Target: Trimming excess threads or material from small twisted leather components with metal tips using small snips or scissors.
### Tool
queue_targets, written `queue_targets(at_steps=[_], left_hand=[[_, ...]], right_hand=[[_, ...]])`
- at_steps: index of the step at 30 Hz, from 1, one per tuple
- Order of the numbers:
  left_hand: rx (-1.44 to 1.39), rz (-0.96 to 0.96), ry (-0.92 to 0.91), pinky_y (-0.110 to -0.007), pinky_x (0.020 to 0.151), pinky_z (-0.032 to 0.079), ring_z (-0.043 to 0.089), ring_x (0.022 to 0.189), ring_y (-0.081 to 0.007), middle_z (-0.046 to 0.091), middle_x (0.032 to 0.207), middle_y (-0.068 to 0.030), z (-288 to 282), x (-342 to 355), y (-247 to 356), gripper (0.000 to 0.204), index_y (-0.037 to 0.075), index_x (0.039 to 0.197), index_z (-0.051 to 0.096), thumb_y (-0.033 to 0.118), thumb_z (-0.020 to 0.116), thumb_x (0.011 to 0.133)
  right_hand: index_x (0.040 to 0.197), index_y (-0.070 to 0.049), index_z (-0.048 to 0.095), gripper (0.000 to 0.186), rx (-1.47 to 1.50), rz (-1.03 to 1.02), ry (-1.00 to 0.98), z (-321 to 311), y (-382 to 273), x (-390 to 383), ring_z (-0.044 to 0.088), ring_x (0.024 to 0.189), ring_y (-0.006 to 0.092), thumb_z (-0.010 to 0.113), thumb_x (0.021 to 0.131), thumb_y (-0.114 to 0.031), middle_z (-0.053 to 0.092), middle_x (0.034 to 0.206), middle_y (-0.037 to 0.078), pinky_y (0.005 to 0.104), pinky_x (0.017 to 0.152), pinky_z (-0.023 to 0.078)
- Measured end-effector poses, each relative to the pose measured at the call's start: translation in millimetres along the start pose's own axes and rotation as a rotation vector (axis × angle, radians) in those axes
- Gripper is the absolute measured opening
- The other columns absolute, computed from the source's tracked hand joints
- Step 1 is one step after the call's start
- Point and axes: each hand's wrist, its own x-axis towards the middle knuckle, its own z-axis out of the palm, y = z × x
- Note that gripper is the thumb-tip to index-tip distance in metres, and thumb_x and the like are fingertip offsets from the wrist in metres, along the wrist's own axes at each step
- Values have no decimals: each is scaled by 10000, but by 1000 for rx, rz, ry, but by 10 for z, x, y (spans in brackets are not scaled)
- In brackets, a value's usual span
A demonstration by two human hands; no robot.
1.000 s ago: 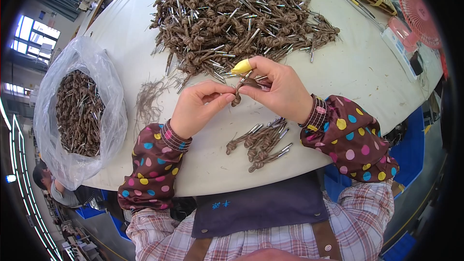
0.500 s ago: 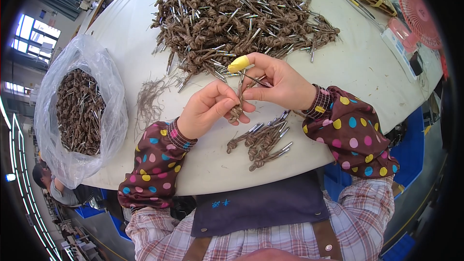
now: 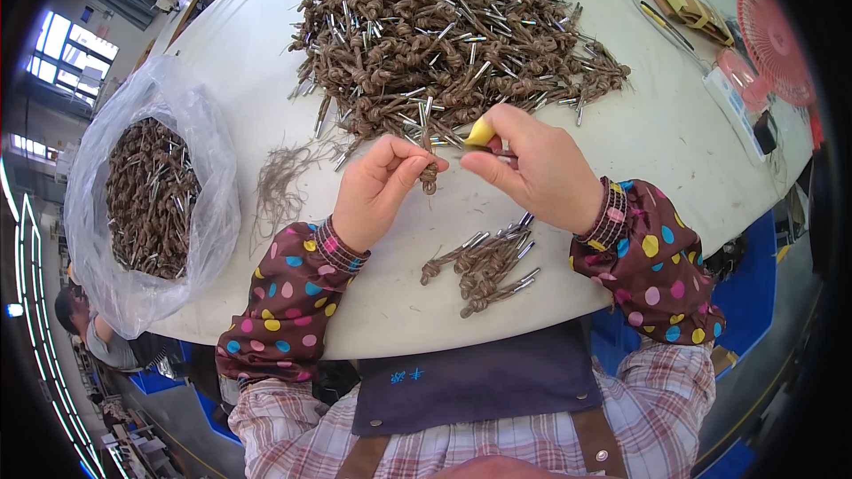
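Note:
My left hand [image 3: 377,191] pinches a knotted brown cord [image 3: 429,179] between thumb and fingertips; its knot hangs below the fingers and its metal-tipped ends point up. Just to its right, my right hand [image 3: 543,168] is closed around a small thin dark tool [image 3: 501,155], mostly hidden by the fingers. A yellow finger cover [image 3: 480,133] sits on that hand's index finger. The tool and the cord are apart. Below my hands lies a small group of similar knotted cords [image 3: 484,270] with silvery tips. Beyond them rises a large heap of such cords [image 3: 426,35].
An open clear plastic bag [image 3: 217,213] holding more knotted cords stands at left. Loose thread scraps [image 3: 280,182] lie beside it on the pale table [image 3: 373,302]. At right are a pink fan [image 3: 772,40], a white power strip [image 3: 737,111] and a yellow-handled tool [image 3: 666,25].
My right hand has drawn back to the right from the cord, its index finger now curled in. The cord has turned more upright in my left hand.

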Motion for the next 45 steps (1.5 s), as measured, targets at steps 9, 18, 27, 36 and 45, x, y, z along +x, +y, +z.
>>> queue_targets(at_steps=[9,18,27,36,45], left_hand=[[177,84,103,-237,685,489,625,751,-109,680,834,-62,36,42,-113,102,1,947,603,97,577,922],[258,69,77,-239,681,486,623,750,-109,670,822,-62,47,15,-25,100,5,959,617,90,584,918],[339,88,55,-241,674,486,616,733,-111,665,827,-60,55,14,26,89,3,950,618,77,589,909],[143,13,92,-212,658,467,581,737,-64,653,827,-50,21,-4,-10,97,12,974,563,101,530,954],[144,11,-56,-225,673,474,593,725,-80,670,856,-68,91,-14,53,93,13,983,537,100,509,961]], right_hand=[[796,-67,541,276,-187,-58,41,127,-58,-28,550,607,265,660,840,-312,532,734,63,344,518,425],[789,-68,538,258,-178,-49,23,146,-67,-37,549,602,266,653,843,-293,529,730,63,350,516,420],[796,-69,548,244,-186,-63,-1,147,-71,-42,555,612,269,655,841,-284,536,726,62,354,517,423],[884,-54,572,279,-1,-15,-16,158,7,1,530,578,197,695,826,-297,551,761,60,301,514,419],[1049,17,562,387,793,417,-23,201,128,96,530,786,53,745,803,-219,605,869,26,221,693,454]])
